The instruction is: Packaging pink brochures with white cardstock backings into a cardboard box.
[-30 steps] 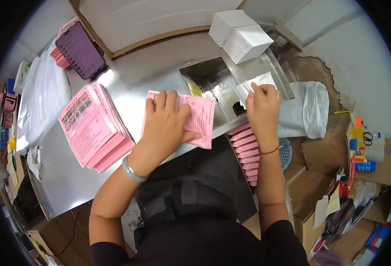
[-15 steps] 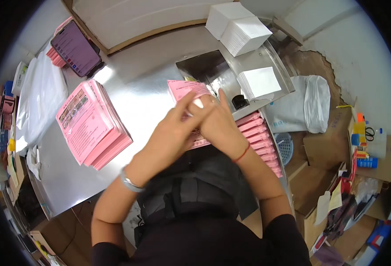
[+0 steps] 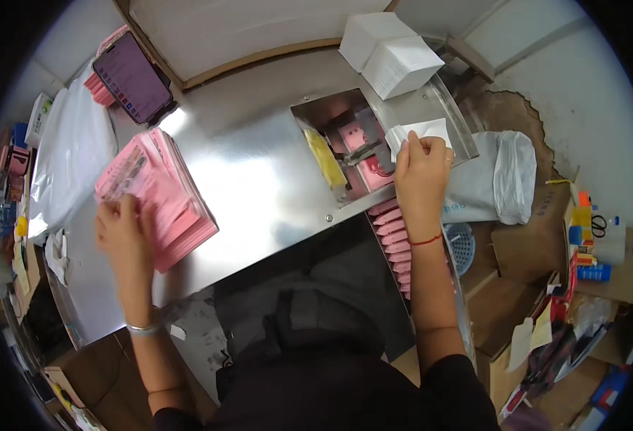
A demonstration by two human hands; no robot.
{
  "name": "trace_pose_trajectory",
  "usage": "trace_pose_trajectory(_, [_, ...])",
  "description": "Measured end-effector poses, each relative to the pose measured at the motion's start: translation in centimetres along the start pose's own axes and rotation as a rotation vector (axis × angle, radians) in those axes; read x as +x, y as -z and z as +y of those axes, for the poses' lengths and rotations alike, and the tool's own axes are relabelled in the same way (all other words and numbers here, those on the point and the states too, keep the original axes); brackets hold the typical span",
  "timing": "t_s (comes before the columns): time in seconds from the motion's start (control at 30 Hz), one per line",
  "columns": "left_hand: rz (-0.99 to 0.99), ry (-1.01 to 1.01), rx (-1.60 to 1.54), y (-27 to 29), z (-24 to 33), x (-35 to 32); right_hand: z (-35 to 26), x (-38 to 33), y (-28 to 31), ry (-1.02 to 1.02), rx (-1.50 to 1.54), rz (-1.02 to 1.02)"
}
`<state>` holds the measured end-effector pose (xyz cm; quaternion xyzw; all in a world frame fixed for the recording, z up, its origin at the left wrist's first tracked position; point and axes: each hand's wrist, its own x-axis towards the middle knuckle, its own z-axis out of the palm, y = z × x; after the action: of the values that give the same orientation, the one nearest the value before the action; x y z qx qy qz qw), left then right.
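Observation:
At the left, my left hand (image 3: 124,230) has its fingers bent together at the near left edge of a pile of printed pink bags (image 3: 180,215). The top bag (image 3: 140,176) is smeared by motion and appears pinched in these fingers. On the right, my right hand (image 3: 424,165) pinches a sheet from a small stack of white paper slips (image 3: 397,136); its thumb and fingertips are closed at the near edge. Between the hands, a recess in the metal table holds a pink packet (image 3: 356,144) under a metal part, beside a yellow piece (image 3: 325,159).
A phone (image 3: 133,79) leans at the back left, beside clear plastic sheeting (image 3: 72,151). Two blocks of white paper (image 3: 402,65) stand at the back right. Below the table's right edge sits a row of filled pink packets (image 3: 395,244). A white sack (image 3: 503,179) lies farther right.
My hands were together over a pink bag at the middle; they have parted, left to the pink pile, right to the white slips. That bag has left the tabletop; a pink packet shows in the recess.

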<state>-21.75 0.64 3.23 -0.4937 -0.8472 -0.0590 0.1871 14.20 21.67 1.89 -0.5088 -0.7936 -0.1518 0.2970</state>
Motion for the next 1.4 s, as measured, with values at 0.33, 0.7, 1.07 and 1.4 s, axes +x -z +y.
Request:
trace_pose_trajectory(0.33, [-0.222, -0.456, -0.762, 1.0, 16.0, -2.9, 0.5, -1.3, 3.0, 0.324, 0.356, -0.052])
trace_pose_trajectory(0.7, [-0.099, -0.647, -0.589, -0.1, 14.4, -2.6, -5.1, -1.6, -0.5, 0.264, 0.819, -0.131])
trace_pose_trajectory(1.07, [-0.366, -0.47, -0.348, 3.5, 16.9, 1.7, 2.6, -0.5, -0.2, 0.082, 0.069, -0.022])
trace_pose_trajectory(1.4, [-0.271, -0.603, -0.802, 0.0, 14.6, 0.9, -7.9, -5.3, 4.4, 0.526, 0.473, -0.338])
